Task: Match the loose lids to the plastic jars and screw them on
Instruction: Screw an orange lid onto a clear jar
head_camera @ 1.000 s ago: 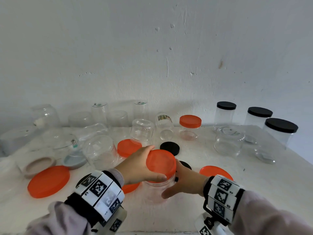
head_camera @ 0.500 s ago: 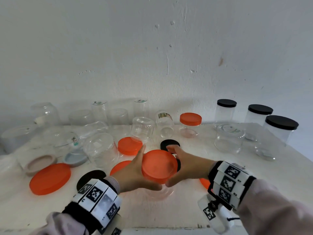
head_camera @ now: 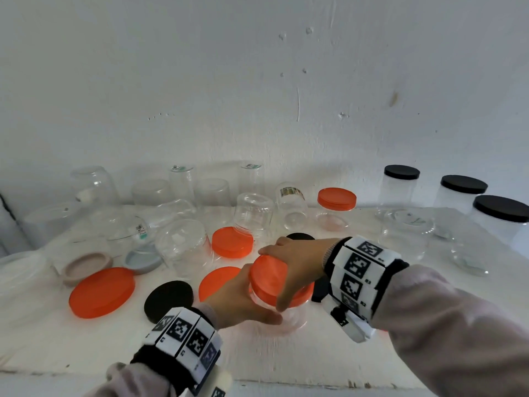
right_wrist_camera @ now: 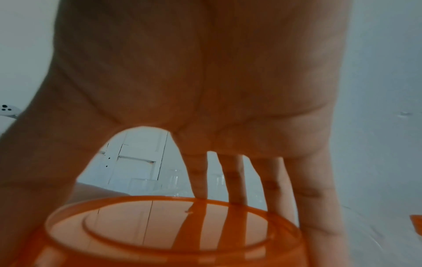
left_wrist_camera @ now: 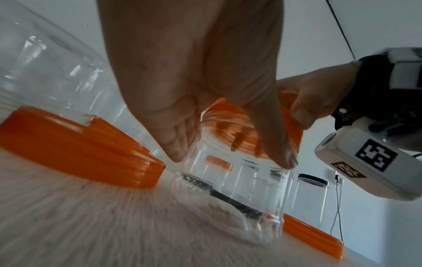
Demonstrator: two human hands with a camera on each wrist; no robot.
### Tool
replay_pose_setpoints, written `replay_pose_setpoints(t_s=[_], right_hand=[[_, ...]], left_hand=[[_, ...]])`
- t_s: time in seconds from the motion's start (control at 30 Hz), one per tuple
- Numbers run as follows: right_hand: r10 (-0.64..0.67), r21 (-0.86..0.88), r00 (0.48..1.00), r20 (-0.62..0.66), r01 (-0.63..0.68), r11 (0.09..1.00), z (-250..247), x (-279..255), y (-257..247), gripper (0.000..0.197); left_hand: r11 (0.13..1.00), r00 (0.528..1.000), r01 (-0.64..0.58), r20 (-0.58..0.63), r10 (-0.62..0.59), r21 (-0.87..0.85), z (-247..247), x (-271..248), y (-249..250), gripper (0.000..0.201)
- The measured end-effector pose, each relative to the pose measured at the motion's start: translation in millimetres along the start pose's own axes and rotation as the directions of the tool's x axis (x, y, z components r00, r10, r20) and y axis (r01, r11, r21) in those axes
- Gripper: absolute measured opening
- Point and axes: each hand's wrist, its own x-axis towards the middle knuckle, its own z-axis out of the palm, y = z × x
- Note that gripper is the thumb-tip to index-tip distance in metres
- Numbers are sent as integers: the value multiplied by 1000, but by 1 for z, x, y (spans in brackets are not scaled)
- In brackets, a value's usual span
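A clear plastic jar [head_camera: 286, 318] stands on the white table [head_camera: 286, 359] near its front, with an orange lid [head_camera: 267, 279] on its mouth. My left hand [head_camera: 240, 302] grips the jar body from the left, thumb across the front. In the left wrist view the left hand's fingers [left_wrist_camera: 178, 144] curl round the jar [left_wrist_camera: 251, 184] just below the lid [left_wrist_camera: 292, 126]. My right hand [head_camera: 294, 267] reaches over from the right and grips the lid's rim. In the right wrist view the right hand's fingers [right_wrist_camera: 235, 180] and thumb straddle the lid [right_wrist_camera: 171, 227].
Loose orange lids [head_camera: 101, 292] [head_camera: 232, 242] [head_camera: 217, 282] and black lids [head_camera: 169, 300] [head_camera: 300, 236] lie around the hands. Several upturned clear jars [head_camera: 186, 245] crowd the back left. An orange-capped jar [head_camera: 336, 209] and black-capped jars [head_camera: 499, 219] stand at the back and right.
My right hand has moved from the jar's side up over the lid and grips its rim. My left hand has slid off the lid down onto the jar body.
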Motion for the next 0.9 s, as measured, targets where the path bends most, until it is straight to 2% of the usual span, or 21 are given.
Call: replay_pose_setpoints(t_s=[0.27,0.53,0.63,0.73,0.9], right_hand=[[-31,-77,999,28,33,996,-4,2,-4,109],[75,-46,995,-65,-78,996,5,3,-7,114],[85,-44,996,-21,-86,995,3,2,-7,117],[33,-69,998,45,-30,997,-3,2,-8,114],[59,-31,998,-9,-59,998,0,2,-7,107]], left_hand=[[999,999,-17,-27,18,27,0,2,-5,99],[999,999,-30,-28,30,-18,2,3,-9,102],[999,999,-36,-21,36,-1,2,4,-9,104],[999,999,-40,-25,40,13,2,4,-10,105],[999,998,-53,-41,54,12,3,5,-12,104]])
